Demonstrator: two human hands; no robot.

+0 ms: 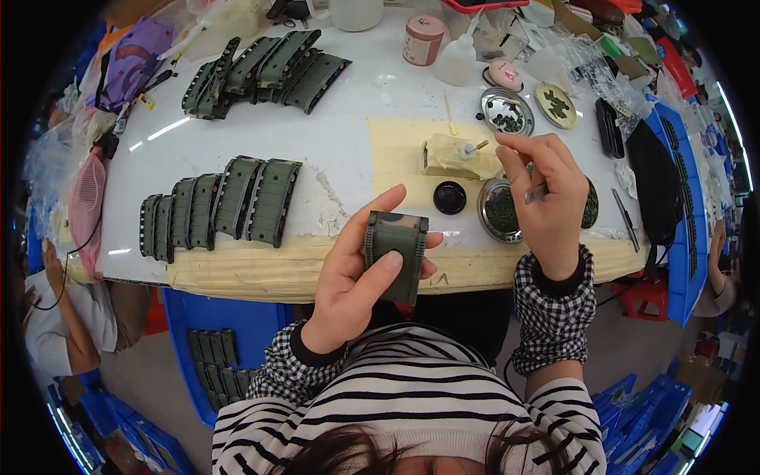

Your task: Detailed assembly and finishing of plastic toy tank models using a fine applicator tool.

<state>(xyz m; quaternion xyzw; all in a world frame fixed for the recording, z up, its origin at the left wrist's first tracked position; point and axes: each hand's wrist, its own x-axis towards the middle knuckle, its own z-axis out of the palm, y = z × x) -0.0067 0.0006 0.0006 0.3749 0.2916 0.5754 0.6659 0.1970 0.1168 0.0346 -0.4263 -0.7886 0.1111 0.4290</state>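
My left hand (348, 293) is wrapped round a curved green camouflage piece (400, 245) with ribbed side edges, held upright above the table's front edge. The thumb presses on its face. Beside it on the right, my right hand (550, 186) is raised with its fingers pinched round a slim metal tool (537, 192); most of the tool is hidden, so its exact kind does not show. Below and left of that hand is a round metal dish (492, 229) of small dark green bits. A block wrapped in yellowish tape (447, 161) stands near the fingertips, next to a black round cap (450, 198).
Similar green pieces (273, 202) stand in a row at the left, with a heap (285, 67) behind. A metal dish (484, 101) and a cream lid (541, 109) hold small parts. A pink tin (423, 39) stands at the back. Blue trays (186, 332) flank the table.
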